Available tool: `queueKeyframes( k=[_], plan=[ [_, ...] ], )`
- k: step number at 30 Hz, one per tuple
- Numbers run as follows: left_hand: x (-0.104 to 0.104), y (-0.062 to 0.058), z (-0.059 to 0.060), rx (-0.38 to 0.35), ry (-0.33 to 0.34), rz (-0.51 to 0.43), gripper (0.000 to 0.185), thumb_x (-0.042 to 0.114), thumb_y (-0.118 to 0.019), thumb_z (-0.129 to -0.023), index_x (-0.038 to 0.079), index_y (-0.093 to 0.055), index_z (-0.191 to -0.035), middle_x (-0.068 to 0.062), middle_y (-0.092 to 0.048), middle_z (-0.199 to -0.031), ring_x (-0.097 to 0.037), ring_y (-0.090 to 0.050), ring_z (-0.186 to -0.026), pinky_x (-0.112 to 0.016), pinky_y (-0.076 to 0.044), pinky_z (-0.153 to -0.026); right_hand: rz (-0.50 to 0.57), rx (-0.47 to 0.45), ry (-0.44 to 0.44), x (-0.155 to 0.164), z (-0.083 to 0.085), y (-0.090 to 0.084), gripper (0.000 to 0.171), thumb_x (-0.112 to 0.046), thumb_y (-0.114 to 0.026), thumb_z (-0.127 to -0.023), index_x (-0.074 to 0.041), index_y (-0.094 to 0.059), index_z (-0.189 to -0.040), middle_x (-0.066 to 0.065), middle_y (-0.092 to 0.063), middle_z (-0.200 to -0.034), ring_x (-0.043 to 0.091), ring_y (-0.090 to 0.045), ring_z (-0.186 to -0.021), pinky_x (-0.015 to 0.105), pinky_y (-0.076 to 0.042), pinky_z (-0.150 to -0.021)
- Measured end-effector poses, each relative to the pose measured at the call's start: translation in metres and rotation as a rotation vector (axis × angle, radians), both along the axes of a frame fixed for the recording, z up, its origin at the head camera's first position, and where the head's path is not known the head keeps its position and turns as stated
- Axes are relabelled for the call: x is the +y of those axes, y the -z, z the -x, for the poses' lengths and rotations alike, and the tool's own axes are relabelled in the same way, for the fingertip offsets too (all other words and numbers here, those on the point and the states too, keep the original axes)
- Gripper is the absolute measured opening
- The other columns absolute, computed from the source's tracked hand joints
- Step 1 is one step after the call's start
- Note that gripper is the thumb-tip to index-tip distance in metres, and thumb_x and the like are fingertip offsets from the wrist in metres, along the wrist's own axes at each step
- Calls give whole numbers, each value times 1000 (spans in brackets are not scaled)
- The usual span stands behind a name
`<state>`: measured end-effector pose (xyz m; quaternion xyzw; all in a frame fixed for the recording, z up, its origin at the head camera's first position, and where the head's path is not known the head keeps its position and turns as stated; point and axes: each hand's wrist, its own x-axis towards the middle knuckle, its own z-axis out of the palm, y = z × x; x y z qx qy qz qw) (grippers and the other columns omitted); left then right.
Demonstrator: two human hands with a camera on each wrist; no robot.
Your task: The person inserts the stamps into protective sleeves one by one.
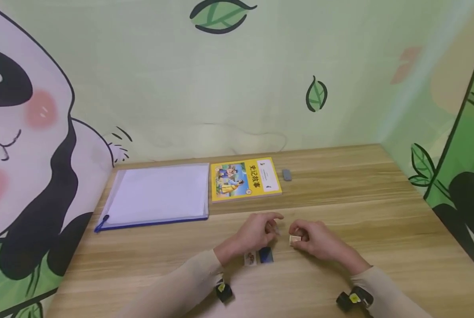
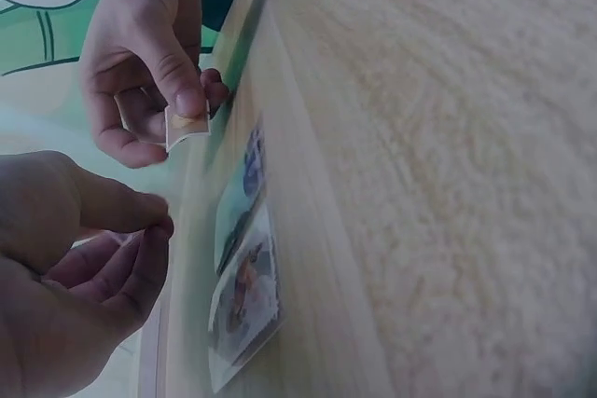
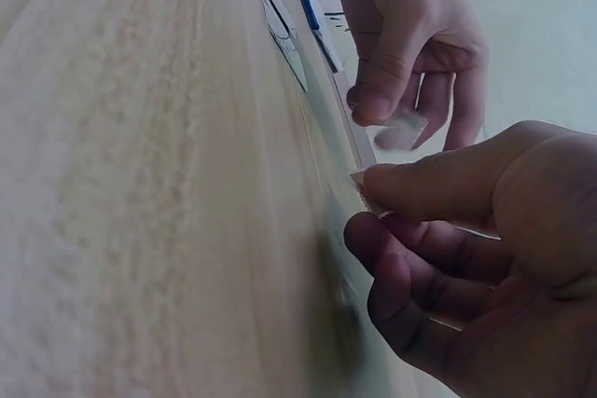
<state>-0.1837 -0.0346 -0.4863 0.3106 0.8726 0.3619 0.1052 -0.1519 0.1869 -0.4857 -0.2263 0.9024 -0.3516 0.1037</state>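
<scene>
Between the thumb and fingers of my right hand is a small square picture piece, pale with a tan mark; in the left wrist view the thumb covers part of this piece. Facing it, my left hand pinches a small translucent piece, clearest in the right wrist view. The two hands are apart, just above the table. Below the left hand lie two small square pictures side by side: one pale with a reddish figure, one dark blue.
Farther back on the wooden table lie a clear zip folder with white sheets and a blue edge, a yellow book, and a small grey block. A wall with painted leaves stands behind.
</scene>
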Motion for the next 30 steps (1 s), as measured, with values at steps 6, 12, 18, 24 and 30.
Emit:
queueKeyframes(
  k=[6,12,18,24,30],
  plan=[
    [-4,-4,1,-7,-6,-17,37,-3,-66,-84,10,-66,-119,2,-68,-86,0,-58,-73,-11,-52,-67,-20,-8,20,-3,3,-3,18,-12,-74,-85,-12,-66,-102,-8,-64,-79,3,-56,-68,20,-49,-58],
    [-9,-7,0,7,9,-31,17,0,-67,-86,10,-73,-98,1,-70,-90,0,-59,-77,-11,-52,-71,-12,27,-14,-7,5,-5,10,-10,-73,-84,-17,-68,-88,-11,-63,-76,3,-54,-65,20,-48,-56],
    [-12,-12,-1,-17,-9,-49,12,3,-68,-87,10,-73,-96,1,-72,-90,1,-60,-75,-10,-52,-70,-2,89,-21,-10,9,-8,8,-9,-72,-84,-16,-69,-87,-11,-65,-79,1,-53,-67,19,-48,-59],
    [-13,-15,-5,-28,-30,-74,9,5,-69,-88,8,-73,-95,0,-73,-88,2,-60,-74,-10,-52,-69,26,99,-17,-9,10,-9,7,-8,-70,-85,-14,-70,-88,-12,-64,-80,1,-52,-69,19,-48,-60],
    [-18,-19,-8,-37,-59,-77,8,7,-69,-89,7,-73,-96,2,-73,-89,1,-62,-76,-10,-53,-71,57,102,-15,-12,9,-12,7,-8,-69,-85,-13,-70,-88,-11,-64,-79,1,-52,-67,19,-49,-59]
  ],
)
